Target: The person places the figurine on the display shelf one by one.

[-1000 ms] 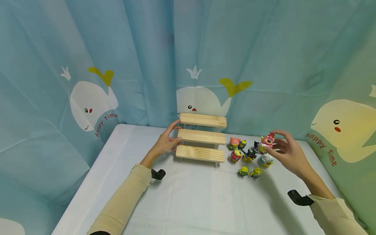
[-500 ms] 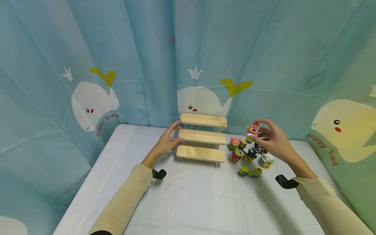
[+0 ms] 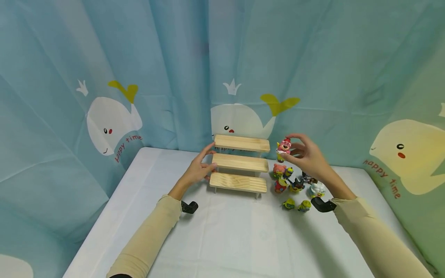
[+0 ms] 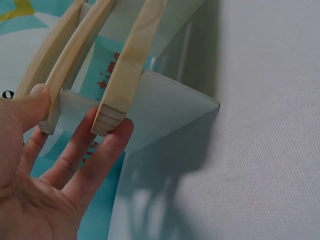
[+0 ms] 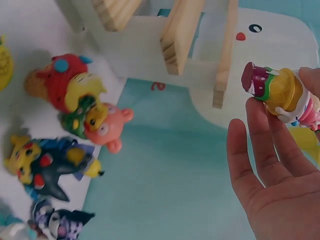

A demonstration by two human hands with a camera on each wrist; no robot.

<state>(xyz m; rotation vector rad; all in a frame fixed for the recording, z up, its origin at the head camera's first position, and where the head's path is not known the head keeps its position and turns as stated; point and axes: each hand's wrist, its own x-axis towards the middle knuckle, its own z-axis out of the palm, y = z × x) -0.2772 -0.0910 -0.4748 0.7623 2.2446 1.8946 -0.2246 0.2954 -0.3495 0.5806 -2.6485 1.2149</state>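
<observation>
We judged it early: only one toy bear (image 3: 284,146) was lifted, pinched in our right hand (image 3: 308,155) near the tabletop's (image 3: 226,231) back edge; our left hand (image 3: 197,170) gripped the stand's (image 3: 240,162) left end, and the other toys (image 3: 296,185) stood on the tabletop, not yet raised.

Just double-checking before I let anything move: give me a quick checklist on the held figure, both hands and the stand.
1. Grip: ok. The right hand holds the pink bear figure between thumb and fingers.
2. Figure upright: ok. Its head is up and its base down in the head view.
3. Apart from the other figures: ok. It is held off the table, touching none of them.
4. Stand supported: ok. The left hand holds the wooden stand at its left end.
5. Figure over a tier: not ok. It is off the stand's right end.
6. Stand fixed to the table: cannot tell.
</observation>
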